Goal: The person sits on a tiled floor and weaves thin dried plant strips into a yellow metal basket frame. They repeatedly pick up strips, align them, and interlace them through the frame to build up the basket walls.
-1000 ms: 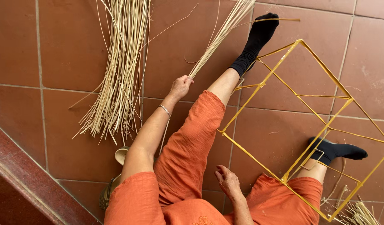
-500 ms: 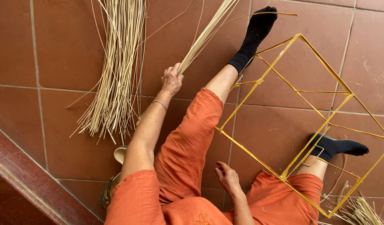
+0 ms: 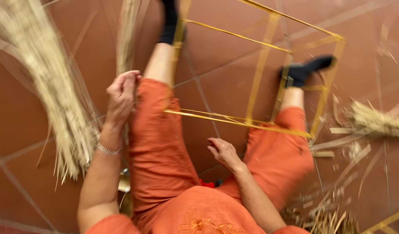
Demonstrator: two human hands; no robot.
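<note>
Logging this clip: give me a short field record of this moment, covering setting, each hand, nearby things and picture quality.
setting: person seated on a red tiled floor, legs in orange trousers
left hand: closed around a thin bundle of straw stalks
right hand: open, holds nothing, between the knees
nearby: yellow wire frame over the legs; large straw bundle at the left; straw scraps at the right
picture quality: motion-blurred

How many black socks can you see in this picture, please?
2. One black sock is at the top, partly cut off by the frame edge, beside the straw bunch. The other black sock is at the right, inside the yellow frame.
</note>
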